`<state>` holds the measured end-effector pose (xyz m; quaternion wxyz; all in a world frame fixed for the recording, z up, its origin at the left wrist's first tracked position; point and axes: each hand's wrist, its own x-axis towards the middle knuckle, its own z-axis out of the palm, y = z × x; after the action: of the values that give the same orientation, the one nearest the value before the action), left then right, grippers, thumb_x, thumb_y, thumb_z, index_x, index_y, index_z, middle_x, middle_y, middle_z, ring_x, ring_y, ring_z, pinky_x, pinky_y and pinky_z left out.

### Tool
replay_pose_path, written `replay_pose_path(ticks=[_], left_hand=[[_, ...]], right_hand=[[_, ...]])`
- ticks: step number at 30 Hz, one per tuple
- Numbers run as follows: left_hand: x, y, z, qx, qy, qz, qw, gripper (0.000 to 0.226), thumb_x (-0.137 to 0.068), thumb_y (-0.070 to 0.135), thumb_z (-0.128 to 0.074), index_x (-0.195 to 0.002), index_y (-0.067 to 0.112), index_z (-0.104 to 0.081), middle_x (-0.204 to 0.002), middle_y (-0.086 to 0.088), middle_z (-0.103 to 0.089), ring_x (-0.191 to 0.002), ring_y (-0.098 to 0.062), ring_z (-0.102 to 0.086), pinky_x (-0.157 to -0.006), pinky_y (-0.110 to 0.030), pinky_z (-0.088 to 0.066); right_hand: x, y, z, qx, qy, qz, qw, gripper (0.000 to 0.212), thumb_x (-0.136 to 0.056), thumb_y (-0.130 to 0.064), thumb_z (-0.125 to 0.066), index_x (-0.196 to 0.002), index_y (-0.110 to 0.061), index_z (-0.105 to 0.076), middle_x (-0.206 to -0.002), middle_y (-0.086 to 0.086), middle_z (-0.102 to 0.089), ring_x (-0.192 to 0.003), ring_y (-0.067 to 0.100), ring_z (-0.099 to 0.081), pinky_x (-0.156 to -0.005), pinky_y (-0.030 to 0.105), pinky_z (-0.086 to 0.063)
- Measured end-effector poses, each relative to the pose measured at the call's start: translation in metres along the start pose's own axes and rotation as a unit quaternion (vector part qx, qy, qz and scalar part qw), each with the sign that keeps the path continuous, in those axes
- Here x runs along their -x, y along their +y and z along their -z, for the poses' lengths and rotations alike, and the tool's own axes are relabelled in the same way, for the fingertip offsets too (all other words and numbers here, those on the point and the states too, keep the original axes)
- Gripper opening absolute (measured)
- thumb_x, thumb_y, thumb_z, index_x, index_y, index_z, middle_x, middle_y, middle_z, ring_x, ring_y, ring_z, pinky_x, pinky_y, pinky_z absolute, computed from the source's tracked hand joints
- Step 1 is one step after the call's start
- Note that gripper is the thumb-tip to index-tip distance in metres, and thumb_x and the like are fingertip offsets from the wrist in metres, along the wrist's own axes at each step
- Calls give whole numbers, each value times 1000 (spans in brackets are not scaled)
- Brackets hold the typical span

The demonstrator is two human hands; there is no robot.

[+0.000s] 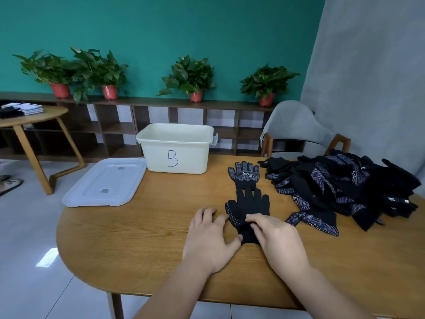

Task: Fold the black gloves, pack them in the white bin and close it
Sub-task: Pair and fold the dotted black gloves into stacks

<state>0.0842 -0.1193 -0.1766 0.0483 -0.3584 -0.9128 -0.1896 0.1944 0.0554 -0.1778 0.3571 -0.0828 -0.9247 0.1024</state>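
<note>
Black gloves: most lie in a loose heap on the desk, well to the right of the right hand; two are laid out singly.
Near glove: flat on the desk under both hands, fingers pointing away from the person, cuff towards the wrists.
Far glove: just beyond the near glove's fingertips, dotted side up; whether the two touch or overlap cannot be told.
Left hand: fingers spread and lightly bent, resting on the desk at the near glove's left edge, thumb touching the cuff; it grasps nothing.
Right hand: fingers curled down onto the middle of the near glove, apparently pinching the fabric.
White bin: uncovered, marked B, well beyond the hands; its lid lies flat beyond and to the left of the left hand.
Step in hand (judged): the first fold of the near glove.
Technique (judged): anchor the cuff with the left thumb, smooth the knit flat, then carry one end over the other in a single even fold with the edges aligned, and press the crease. Limp fabric is likely to spring open if released early.
Hidden: the bin's interior, so nothing shows whether any glove is packed; the right fingertips, tucked under, so the pinch is inferred; most of the cuff, covered by the right hand; the count of gloves in the heap.
</note>
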Motion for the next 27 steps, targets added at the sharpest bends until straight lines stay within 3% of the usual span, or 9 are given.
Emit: replay_pose_path(ticks=[8, 14, 18, 21, 24, 27], left_hand=[[2, 1, 2, 2, -4, -1, 1000, 84, -85, 82, -32, -156, 39, -43, -162, 6, -31, -153, -20, -15, -127, -40, -22], [2, 0, 2, 14, -13, -2, 1000, 79, -89, 76, -37, -158, 37, -39, -163, 6, -28, -154, -20, -13, -128, -40, -21], [4, 0, 4, 57, 15, -37, 998, 68, -97, 57, -35, -161, 37, -31, -168, 14, -21, -156, -13, -8, -128, -38, -18], [6, 3, 5, 37, 9, -89, 995, 57, -104, 58, -29, -157, 41, -41, -166, 22, -28, -157, -9, -9, -129, -36, -13], [6, 5, 4, 23, 0, -88, 996, 58, -104, 66, -28, -150, 42, -52, -161, 24, -39, -155, -7, -17, -128, -36, -14], [6, 4, 4, 29, -3, -84, 996, 57, -103, 67, -29, -148, 43, -54, -160, 25, -40, -155, -7, -18, -128, -36, -13]], right_hand=[[14, -8, -3, 47, -64, 28, 996, 38, -77, -9, -87, -103, -30, -70, -97, -14, -74, -103, 10, -72, -65, 33, -63], [14, -11, 2, 37, -105, 23, 994, 25, -86, -13, -75, -103, -31, -71, -98, -15, -72, -104, 8, -69, -70, 31, -62], [4, -15, 15, -18, -91, 10, 996, 31, -93, -29, -51, -114, -29, -74, -116, -18, -72, -114, 2, -62, -88, 26, -57], [-14, -11, 13, -54, -94, -41, 993, 34, -100, -20, -54, -128, -27, -70, -136, -15, -65, -125, 5, -59, -106, 24, -48], [-37, 1, 3, -42, -232, -89, 968, 44, -110, -31, -43, -153, -27, -52, -163, -11, -41, -153, 8, -31, -125, 26, -25], [-59, 8, -4, 56, -322, -108, 939, 54, -112, -42, -30, -162, -21, -35, -174, 1, -20, -161, 19, -10, -130, 36, -14]])
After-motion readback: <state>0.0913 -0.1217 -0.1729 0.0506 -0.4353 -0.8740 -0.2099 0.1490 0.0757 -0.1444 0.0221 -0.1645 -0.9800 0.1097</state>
